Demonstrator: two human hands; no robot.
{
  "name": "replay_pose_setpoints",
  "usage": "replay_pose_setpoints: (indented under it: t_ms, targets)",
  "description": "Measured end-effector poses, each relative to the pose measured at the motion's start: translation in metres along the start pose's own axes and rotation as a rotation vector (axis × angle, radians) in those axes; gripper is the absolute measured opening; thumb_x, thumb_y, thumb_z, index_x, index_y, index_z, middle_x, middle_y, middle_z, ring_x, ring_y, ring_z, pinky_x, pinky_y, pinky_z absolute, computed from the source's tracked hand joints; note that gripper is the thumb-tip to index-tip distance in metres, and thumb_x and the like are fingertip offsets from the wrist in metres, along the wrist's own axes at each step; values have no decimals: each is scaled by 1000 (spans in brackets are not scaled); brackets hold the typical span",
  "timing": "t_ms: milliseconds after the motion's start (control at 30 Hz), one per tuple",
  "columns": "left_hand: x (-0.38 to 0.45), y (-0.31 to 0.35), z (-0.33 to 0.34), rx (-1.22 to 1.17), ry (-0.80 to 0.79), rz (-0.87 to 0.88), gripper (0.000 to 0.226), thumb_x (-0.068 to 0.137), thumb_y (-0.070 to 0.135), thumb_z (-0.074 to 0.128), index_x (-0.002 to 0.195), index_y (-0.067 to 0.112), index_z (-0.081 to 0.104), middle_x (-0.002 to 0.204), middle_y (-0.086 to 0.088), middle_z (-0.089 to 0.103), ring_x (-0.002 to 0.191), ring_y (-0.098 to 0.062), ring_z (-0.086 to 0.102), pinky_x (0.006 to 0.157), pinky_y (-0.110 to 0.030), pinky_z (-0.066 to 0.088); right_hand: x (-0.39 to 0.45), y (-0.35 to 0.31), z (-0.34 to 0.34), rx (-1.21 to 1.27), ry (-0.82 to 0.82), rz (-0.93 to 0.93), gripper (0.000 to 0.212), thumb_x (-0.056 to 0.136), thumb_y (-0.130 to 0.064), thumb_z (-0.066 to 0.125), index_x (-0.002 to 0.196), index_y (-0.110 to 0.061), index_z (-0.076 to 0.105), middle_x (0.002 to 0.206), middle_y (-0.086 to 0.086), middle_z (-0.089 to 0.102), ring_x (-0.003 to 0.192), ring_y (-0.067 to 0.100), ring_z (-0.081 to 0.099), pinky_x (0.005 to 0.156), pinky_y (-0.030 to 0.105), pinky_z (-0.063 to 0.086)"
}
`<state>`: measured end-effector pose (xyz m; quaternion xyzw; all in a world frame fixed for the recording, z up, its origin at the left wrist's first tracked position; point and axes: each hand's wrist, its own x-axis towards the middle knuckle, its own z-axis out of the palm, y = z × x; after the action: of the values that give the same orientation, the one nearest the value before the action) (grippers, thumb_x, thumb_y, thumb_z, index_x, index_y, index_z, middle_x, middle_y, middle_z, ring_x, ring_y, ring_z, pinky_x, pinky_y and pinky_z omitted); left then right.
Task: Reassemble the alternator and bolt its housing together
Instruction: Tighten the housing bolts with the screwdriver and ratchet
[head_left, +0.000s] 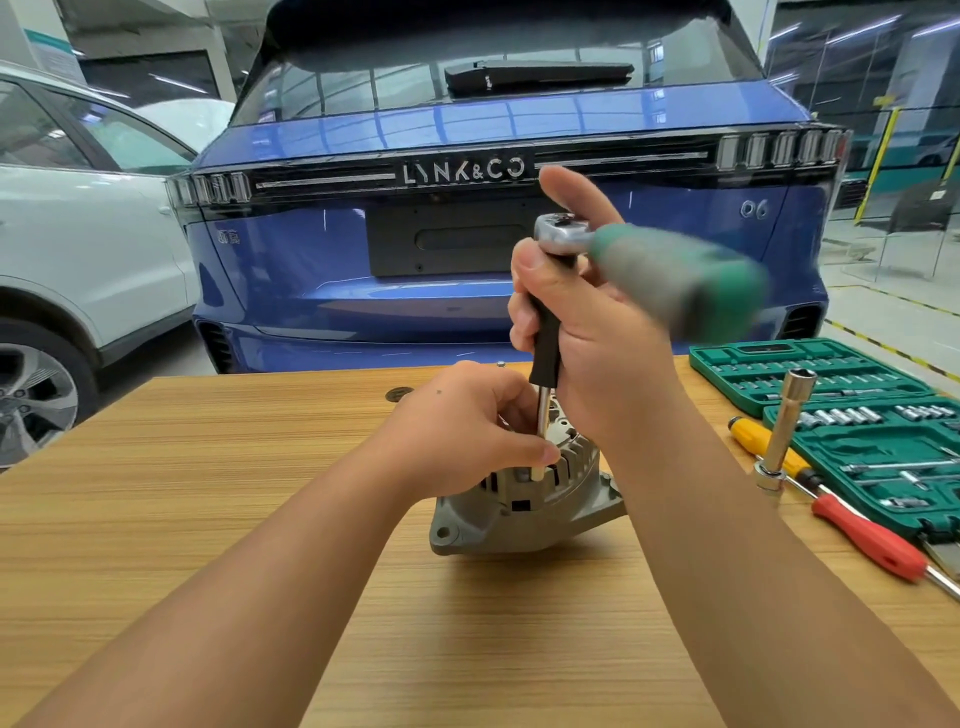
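Note:
A grey cast alternator (519, 512) stands on the wooden table (208, 493) in the middle. A ratchet (649, 265) with a chrome head and blurred green-grey handle sits on a long extension bar (545, 358) with a black grip, which runs straight down into the housing top. My right hand (587, 332) grips the extension bar just under the ratchet head, index finger raised. My left hand (467, 431) holds the alternator's top, its fingers pinching the bar's lower end by the socket. The bolt itself is hidden.
A green socket set case (831, 374) lies open at the right. In front of it lie a yellow-handled screwdriver (758, 439), a red-handled screwdriver (872, 540) and a chrome T-shaped socket wrench (784, 436). A blue car (467, 130) stands behind the table, a white car (78, 234) at left.

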<state>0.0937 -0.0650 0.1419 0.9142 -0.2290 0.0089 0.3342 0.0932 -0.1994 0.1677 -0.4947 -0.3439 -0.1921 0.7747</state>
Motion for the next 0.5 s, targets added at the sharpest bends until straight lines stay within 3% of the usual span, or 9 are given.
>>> replay_pose_setpoints:
  t_ms: [100,167,267,333,400,500]
  targets:
    - [0,-1,1,2,7,0,15,80,36,85,89,33,73,79,18,74,75,-3,71,81,-42,61,1,-1,-6,128,-37,68,39,103,-4,42,124,-31,60,80,4,57,59,16,48,53,27,42]
    - [1,-1,1,8,14,-1,15,80,38,85,87,35,72,78,21,74,74,-1,70,80,-42,61,4,-4,-9,232,-93,125,38,100,-15,31,127,-25,55,75,6,58,55,18,47,51,28,38]
    - [1,-2,1,2,16,-6,16,79,39,85,87,36,72,79,21,74,76,-2,71,81,-44,61,3,-8,-11,298,-74,187,44,87,-38,48,126,-21,57,77,8,55,57,21,43,56,30,31]
    - [1,-2,1,2,18,-5,16,79,39,85,87,36,72,79,21,74,76,-2,71,81,-44,61,3,-9,-9,299,-54,241,46,89,-48,48,123,-18,58,76,5,55,56,17,45,55,29,32]
    - [2,-3,1,8,22,1,16,79,39,85,85,36,71,78,21,74,73,-1,70,79,-43,61,4,-11,-5,269,12,279,42,89,-49,55,113,-15,61,75,1,54,55,14,45,53,27,33]
    - [2,-2,2,46,16,10,17,81,44,84,82,38,68,76,26,71,71,2,68,74,-37,62,4,-11,-2,18,219,210,21,90,-38,69,79,-20,66,65,-1,49,50,13,39,48,26,33]
